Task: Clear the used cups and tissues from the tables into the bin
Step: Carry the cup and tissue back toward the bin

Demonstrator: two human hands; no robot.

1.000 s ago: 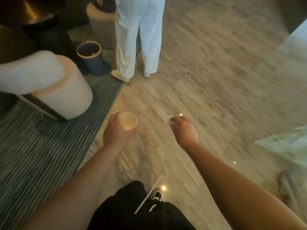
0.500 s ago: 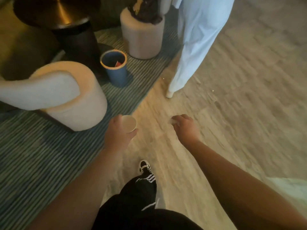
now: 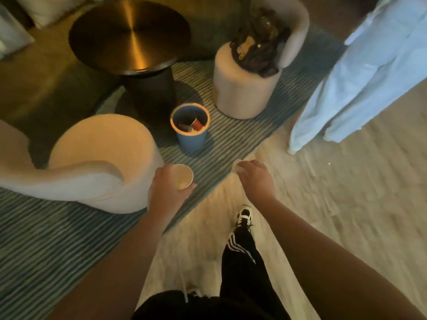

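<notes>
Pale wood-look flooring (image 3: pixel 346 204) met a blue striped rug (image 3: pixel 34 239) along a diagonal edge, and the light was dim and warm. On the rug stood a round table (image 3: pixel 129 35) with a brushed metal top on a dark pedestal, with nothing on the part of it in view. Just beside the pedestal sat the blue bin (image 3: pixel 190 127), open-topped, with some reddish and dark rubbish already inside. A cream curved chair (image 3: pixel 97 162) stood to the left of the bin, between it and the left arm, and a second cream chair (image 3: pixel 245 88) beyond held a dark bundle (image 3: pixel 258 42). A person in light trousers (image 3: pixel 360 84) stood at the right, where rug met floor.

The left hand (image 3: pixel 166 192) was wrapped around a paper cup (image 3: pixel 182 180), held upright over the rug's edge, short of the bin. The right hand (image 3: pixel 254 179) was curled shut, knuckles up, on what looked like a white tissue (image 3: pixel 238 163), though blur left only a pale scrap showing at the fingertips. Below, a black trouser leg and a black-and-white shoe (image 3: pixel 244 215) stepped forward.
</notes>
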